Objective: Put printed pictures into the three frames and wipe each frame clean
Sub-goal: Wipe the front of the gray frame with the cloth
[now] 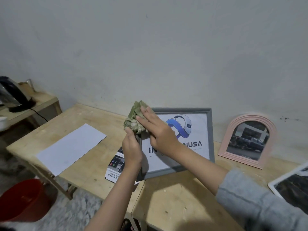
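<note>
A grey rectangular frame (210,135) with a blue-logo print stands tilted on the wooden table (175,197). My left hand (132,150) grips its left edge. My right hand (155,129) presses a crumpled green cloth (135,119) flat-fingered against the frame's upper left corner. A pink arched frame (232,130) holding a car picture leans on the wall to the right. A white frame (283,182) with a dark picture lies at the right edge, partly cut off.
A blank white sheet (70,147) lies on the left of the table, and a printed leaflet (115,165) sits beside my left wrist. An electric kettle (11,95) stands on a side shelf at far left. A red bucket (23,199) is on the floor.
</note>
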`<state>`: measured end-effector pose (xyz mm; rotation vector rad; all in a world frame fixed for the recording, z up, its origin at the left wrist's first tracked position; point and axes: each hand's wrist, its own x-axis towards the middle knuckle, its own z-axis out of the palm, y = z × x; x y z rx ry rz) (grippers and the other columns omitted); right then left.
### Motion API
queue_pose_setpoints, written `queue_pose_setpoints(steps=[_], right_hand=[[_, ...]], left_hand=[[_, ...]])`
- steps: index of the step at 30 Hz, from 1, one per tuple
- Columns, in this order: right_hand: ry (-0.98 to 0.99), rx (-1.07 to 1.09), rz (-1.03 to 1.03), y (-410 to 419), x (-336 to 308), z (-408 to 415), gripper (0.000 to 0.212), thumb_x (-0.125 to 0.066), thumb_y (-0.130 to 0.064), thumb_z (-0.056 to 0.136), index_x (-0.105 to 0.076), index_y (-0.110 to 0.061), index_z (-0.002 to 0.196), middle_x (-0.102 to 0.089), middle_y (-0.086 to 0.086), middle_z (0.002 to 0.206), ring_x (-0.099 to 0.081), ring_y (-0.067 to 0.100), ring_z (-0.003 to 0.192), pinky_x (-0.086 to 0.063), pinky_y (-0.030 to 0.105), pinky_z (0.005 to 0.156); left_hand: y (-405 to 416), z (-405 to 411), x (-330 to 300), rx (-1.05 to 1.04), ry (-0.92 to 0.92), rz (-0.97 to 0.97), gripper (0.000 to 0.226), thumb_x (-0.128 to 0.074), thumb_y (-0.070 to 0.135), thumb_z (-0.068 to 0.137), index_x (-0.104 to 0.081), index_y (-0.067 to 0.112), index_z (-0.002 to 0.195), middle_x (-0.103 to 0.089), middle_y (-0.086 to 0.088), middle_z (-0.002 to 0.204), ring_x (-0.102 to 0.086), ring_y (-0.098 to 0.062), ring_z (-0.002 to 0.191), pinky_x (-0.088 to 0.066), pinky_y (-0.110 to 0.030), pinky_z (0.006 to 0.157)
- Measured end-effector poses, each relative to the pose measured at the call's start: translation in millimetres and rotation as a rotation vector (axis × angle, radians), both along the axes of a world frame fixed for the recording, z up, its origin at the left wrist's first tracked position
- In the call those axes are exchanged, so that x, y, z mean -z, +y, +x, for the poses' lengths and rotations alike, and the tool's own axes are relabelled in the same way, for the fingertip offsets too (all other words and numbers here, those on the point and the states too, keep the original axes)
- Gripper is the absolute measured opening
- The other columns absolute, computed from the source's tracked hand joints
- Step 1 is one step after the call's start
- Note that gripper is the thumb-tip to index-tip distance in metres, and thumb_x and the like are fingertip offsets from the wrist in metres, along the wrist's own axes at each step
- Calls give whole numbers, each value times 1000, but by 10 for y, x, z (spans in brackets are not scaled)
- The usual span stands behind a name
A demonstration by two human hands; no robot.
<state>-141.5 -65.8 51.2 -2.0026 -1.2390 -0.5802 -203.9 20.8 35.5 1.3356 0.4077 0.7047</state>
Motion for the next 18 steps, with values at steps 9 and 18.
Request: queue_pose_setpoints(steps=[9, 18], right_hand=[[14, -40, -149, -71, 350, -269, 67, -29, 5, 66, -55, -5, 127, -43, 15, 144, -35, 25, 136, -23, 38, 114], [254, -134, -229, -199, 595, -369, 66, -37, 13, 58, -64, -4, 115, -54, 8, 136, -47, 19, 129, -17, 42, 111]], left_hand=[[133, 1, 4, 241, -67, -459, 83, -8, 69, 91, -67, 11, 102, -75, -1, 92, -69, -13, 92, -53, -25, 82], [204, -93, 213, 297, 168, -610, 56, -54, 67, 77, -58, 11, 71, -59, -12, 71, -61, -27, 68, -49, -35, 70]])
